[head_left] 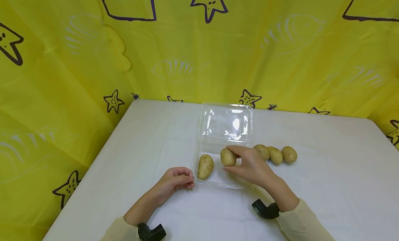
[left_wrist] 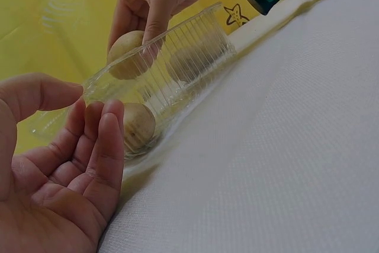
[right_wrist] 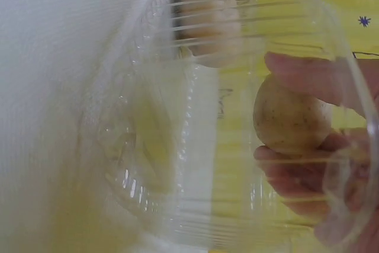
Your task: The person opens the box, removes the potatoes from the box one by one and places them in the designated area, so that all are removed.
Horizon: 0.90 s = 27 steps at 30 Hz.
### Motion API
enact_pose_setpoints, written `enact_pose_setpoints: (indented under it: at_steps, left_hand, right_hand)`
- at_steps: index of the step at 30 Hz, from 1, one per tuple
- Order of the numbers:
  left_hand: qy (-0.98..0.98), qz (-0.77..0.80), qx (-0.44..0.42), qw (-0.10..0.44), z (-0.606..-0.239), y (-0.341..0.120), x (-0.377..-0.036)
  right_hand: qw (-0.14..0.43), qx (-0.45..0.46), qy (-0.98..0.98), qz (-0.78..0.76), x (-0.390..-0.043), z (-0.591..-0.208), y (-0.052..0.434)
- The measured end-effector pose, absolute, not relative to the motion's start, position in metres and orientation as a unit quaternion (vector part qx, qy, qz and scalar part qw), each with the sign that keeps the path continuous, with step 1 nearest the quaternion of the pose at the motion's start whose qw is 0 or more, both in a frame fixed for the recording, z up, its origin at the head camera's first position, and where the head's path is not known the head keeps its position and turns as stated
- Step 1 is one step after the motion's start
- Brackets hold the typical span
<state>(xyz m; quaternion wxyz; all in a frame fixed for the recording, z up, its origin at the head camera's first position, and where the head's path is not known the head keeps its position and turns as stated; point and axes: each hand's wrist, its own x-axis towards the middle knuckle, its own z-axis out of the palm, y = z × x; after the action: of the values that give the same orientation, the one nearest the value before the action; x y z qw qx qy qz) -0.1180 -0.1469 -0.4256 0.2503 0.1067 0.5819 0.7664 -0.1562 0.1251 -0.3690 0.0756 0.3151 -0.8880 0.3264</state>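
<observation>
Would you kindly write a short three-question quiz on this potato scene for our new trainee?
1. True or false: the right hand holds a potato over the clear tray.
2. How many potatoes lie on the table to the right of the tray? A) one B) three C) five
3. Fill in: a potato already in the tray lies at its ____ end, near the left hand.

Key: 1 true; 2 B; 3 left.

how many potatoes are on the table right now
5: one lies in the clear container at its left, one is held by the right hand over it, three sit in a row to its right.
</observation>
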Motion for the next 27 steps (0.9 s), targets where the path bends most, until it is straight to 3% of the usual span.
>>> enact_pose_setpoints:
  at_steps: [27]
  left_hand:
    - [0.582, 0.767, 0.106, 0.249, -0.425, -0.146, -0.117]
  right_hand:
    - [0.137, 0.282, -0.896, 0.313, -0.144, -0.359, 0.167]
